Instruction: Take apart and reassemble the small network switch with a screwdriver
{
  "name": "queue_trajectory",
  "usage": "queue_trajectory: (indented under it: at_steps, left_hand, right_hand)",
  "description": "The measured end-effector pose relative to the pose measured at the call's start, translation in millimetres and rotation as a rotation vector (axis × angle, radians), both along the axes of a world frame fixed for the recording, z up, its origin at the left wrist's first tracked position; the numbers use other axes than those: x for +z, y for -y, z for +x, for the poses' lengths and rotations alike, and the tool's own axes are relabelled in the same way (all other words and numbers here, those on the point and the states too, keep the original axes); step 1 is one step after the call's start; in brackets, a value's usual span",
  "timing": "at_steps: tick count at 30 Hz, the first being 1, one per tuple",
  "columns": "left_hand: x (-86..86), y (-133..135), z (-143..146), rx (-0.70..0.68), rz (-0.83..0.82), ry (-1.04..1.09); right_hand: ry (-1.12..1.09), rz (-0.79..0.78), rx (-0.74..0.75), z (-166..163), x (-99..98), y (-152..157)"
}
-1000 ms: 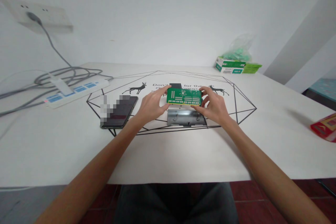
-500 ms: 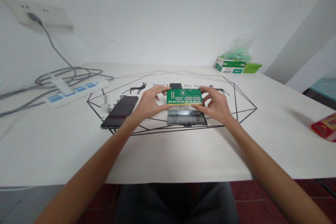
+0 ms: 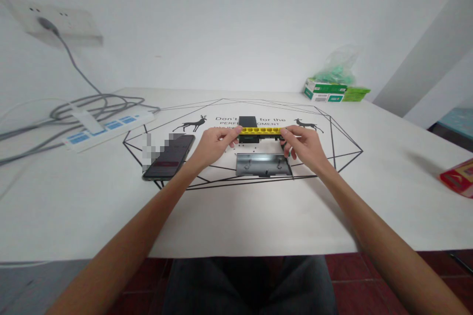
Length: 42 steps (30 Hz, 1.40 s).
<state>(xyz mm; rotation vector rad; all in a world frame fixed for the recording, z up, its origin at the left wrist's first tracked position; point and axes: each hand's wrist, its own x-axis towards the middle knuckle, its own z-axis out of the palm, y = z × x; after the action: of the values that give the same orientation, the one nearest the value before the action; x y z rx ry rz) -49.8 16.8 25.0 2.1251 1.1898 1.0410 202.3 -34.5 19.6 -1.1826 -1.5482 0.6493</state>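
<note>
Between my two hands is a circuit board [image 3: 260, 131], raised over the table and turned so its row of yellow ports faces up toward me. My left hand [image 3: 217, 144] pinches its left end; my right hand [image 3: 303, 145] grips the right end, with a small dark part [image 3: 284, 145] by the fingers that I cannot make out. Just below lies a grey metal housing shell [image 3: 263, 165], its hollow side up. Several tiny dark bits, perhaps screws, are scattered on the table between board and shell. Behind the board sits a flat black square piece [image 3: 247, 121].
A smartphone [image 3: 169, 157] lies left of my left hand. Farther left are a white power strip [image 3: 111, 130] and coiled grey cables [image 3: 84, 108]. Green-and-white boxes [image 3: 325, 91] with a plastic bag stand at the back right. A red packet [image 3: 458, 178] rests at the right edge.
The board has been tipped between my hands: its flat green face showed before, and now the yellow port edge does. My grip has shifted to its ends. The shell and phone stay put.
</note>
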Motion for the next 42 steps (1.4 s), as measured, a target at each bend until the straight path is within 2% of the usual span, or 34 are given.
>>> queue_trajectory:
  at_steps: [5,11,13,16,30,42]
  left_hand:
    - [0.0,3.6,5.2,0.03,-0.09,0.018]
    - [0.9,8.8,11.7,0.019,-0.397,0.196]
    - [1.5,10.4,13.2,0.004,-0.45,0.244]
    - [2.7,12.7,15.3,-0.01,-0.45,0.284]
    - [2.9,9.9,13.6,-0.05,-0.518,0.321]
    - [5.0,10.8,14.4,-0.081,-0.553,0.334]
  right_hand:
    - [-0.029,-0.073,-0.014,-2.7,0.8,0.6]
    - [-0.155,-0.255,0.022,-5.8,0.2,1.2]
    - [-0.207,-0.33,0.048,-6.7,1.1,1.0]
    - [-0.262,-0.389,0.051,-8.1,3.7,1.4]
    - [-0.328,-0.445,0.013,-7.4,9.0,1.6]
    - [-0.322,-0.427,0.007,-4.0,7.8,-1.2]
